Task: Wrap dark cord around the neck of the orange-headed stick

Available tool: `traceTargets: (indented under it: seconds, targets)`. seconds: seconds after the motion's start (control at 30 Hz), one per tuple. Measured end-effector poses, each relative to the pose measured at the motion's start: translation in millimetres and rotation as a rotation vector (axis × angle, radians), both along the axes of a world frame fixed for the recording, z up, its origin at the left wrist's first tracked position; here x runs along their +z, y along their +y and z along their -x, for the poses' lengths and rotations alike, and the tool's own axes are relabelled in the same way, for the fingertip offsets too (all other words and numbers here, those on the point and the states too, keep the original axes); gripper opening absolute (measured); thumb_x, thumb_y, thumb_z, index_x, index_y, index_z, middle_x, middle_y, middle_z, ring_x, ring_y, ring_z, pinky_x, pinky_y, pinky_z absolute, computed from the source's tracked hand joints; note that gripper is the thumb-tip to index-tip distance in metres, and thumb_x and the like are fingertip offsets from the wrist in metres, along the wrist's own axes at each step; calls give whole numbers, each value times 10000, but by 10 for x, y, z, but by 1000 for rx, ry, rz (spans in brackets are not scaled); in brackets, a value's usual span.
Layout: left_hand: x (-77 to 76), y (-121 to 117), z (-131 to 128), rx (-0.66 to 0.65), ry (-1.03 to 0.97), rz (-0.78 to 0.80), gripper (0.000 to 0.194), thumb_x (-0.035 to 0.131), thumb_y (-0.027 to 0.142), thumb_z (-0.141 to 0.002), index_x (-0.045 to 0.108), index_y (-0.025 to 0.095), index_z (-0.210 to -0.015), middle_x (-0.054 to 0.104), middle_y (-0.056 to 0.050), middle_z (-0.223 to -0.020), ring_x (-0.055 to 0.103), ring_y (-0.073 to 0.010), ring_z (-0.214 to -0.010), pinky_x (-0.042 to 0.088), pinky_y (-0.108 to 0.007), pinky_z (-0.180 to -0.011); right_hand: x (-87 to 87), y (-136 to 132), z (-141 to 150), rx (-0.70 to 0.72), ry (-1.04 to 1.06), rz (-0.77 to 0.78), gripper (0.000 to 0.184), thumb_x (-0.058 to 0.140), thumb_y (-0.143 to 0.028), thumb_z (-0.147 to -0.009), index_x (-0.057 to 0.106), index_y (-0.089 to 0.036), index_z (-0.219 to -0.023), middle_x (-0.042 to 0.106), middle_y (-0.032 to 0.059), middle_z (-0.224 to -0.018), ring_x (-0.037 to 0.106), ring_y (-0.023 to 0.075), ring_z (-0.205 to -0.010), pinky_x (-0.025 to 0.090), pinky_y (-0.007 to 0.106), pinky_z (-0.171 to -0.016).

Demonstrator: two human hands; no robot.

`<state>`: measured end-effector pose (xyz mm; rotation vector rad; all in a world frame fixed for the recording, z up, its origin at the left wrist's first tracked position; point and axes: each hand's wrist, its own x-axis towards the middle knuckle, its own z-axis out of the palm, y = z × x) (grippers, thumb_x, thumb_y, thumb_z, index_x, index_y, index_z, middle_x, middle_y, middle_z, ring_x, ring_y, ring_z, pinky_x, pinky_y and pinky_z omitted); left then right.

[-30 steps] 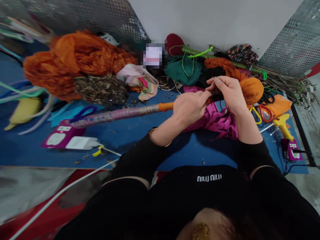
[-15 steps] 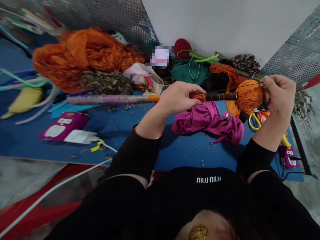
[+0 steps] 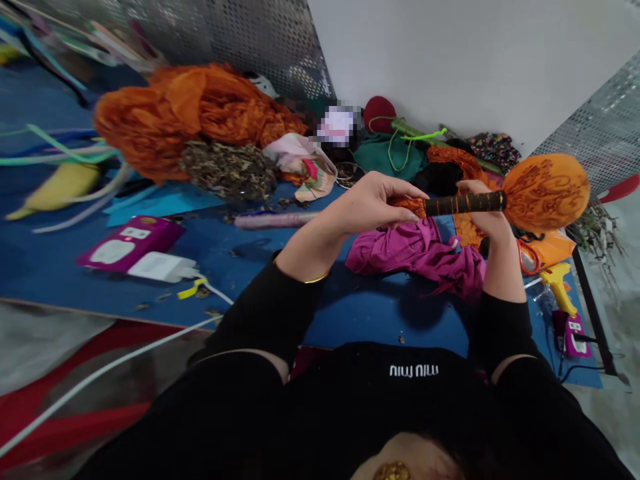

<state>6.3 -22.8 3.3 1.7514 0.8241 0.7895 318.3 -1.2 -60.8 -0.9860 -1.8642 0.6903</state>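
A long stick (image 3: 277,221) lies crosswise in front of me, its left part pale and purplish. Further right come gathered orange cloth, a dark brown wrapped section (image 3: 463,203) with orange bands, and a round orange cloth-covered head (image 3: 547,192) with a dark printed pattern. My left hand (image 3: 367,203) is closed around the stick at the gathered cloth, just left of the dark section. Behind the dark section, close to the round head, is my right hand (image 3: 487,217). Its fingers are curled and partly hidden, so what they pinch does not show.
Magenta cloth (image 3: 420,257) lies below the stick on the blue table (image 3: 350,317). Crumpled orange fabric (image 3: 200,110) and dried plant matter (image 3: 227,170) are at the back left. A purple power strip (image 3: 131,243) sits front left, a yellow glue gun (image 3: 559,287) at right.
My right hand has moved left from beyond the round head to behind the dark section. The stick has shifted right with my left hand still on it. The black thread no longer shows.
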Motion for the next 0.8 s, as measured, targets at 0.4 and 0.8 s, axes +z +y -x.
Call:
traceTargets:
  seconds: [0.4, 0.8]
  targets:
    - [-16, 12, -37, 81, -163, 13, 337, 804, 156, -812, 860, 143, -1145, 672, 12, -647, 533, -93, -492, 437, -226, -491, 94, -337, 977, -133, 223, 133, 553, 706, -722, -898, 678, -207, -697, 494, -42, -576, 409, 93, -542, 356, 262, -557]
    - [-54, 78, -33, 221, -161, -119, 299, 777, 173, -819, 795, 144, -1116, 768, -12, -814, 639, -117, -623, 517, -237, -595, 89, -458, 1073, -250, 55, -407, 485, 601, -562, -1081, 667, -215, -750, 621, 32, -832, 620, 154, -796, 531, 318, -749]
